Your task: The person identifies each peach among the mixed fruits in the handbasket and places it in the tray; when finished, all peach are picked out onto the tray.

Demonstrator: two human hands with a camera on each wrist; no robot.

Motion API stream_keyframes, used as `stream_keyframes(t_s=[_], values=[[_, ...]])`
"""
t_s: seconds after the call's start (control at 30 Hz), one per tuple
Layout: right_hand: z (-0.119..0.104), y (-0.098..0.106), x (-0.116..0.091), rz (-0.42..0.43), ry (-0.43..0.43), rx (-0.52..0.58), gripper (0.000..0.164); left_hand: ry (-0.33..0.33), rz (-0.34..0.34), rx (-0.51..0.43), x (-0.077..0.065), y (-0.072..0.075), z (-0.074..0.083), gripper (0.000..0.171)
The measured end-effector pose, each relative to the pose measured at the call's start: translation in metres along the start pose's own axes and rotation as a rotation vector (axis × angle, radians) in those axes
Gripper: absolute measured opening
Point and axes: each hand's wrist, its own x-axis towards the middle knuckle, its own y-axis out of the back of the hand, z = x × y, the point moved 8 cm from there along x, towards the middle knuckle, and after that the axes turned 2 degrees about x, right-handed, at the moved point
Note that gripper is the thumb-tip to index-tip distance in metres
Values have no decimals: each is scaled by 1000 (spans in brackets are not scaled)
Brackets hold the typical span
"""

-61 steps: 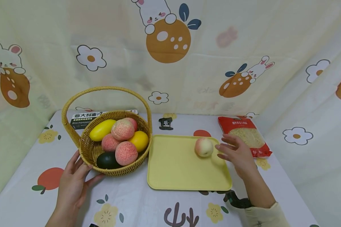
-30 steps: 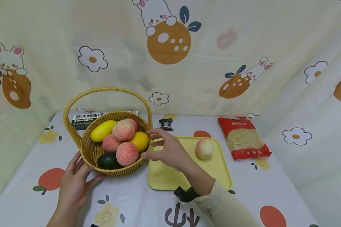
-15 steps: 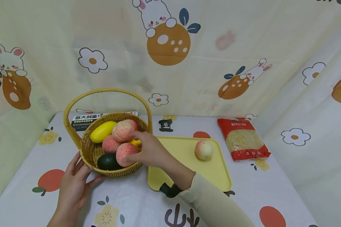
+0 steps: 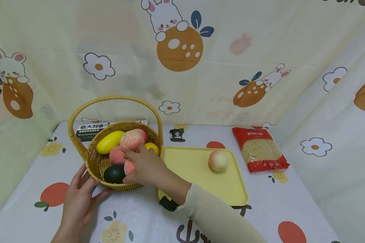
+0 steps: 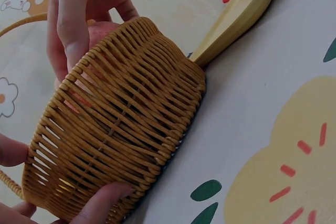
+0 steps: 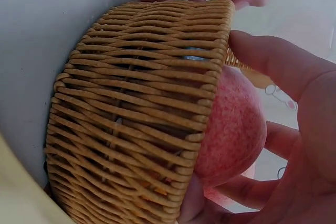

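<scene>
A wicker basket (image 4: 92,162) with a tall handle stands on the left of the table, holding several fruits. My left hand (image 4: 79,199) grips its front left side, thumb (image 5: 102,203) against the woven wall. My right hand (image 4: 149,167) reaches over the rim, fingers curled round the front pink peach (image 6: 233,129), which is partly hidden. Close by in the basket lie a dark green avocado-like fruit (image 4: 114,174), a yellow mango-like fruit (image 4: 110,142), more peaches (image 4: 131,140) and a yellow-orange round fruit (image 4: 152,147), partly covered by the hand.
Right of the basket lies a yellow tray (image 4: 197,182) bearing one pale peach (image 4: 218,161). A red bag of pasta (image 4: 260,148) lies at the back right. Behind the basket is a black box (image 4: 88,132). A printed curtain (image 4: 200,87) closes off the back.
My right hand has come from beside the pale peach on the tray, leftward into the basket, and closed round the front pink peach. My left hand has stayed on the basket.
</scene>
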Motion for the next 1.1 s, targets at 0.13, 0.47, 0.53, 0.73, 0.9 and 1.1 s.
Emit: stream_keyframes(t_s=[0.13,0.47,0.53,0.73,0.9,1.1], values=[[-1,0,0,11,-19,-44,58,-7,-3,-5,0,0,0,77],[3,2,-2,81,37,71,53,-3,-4,-6,0,0,-1,76],[2,4,-3,98,61,96,54,-5,-4,-8,0,0,-1,75],[2,13,-7,132,114,267,55,0,-6,-9,0,0,-1,75],[9,20,-6,150,148,480,56,-2,-1,-8,1,0,-1,75],[27,23,-7,136,105,746,53,-1,6,-8,1,0,-1,75]])
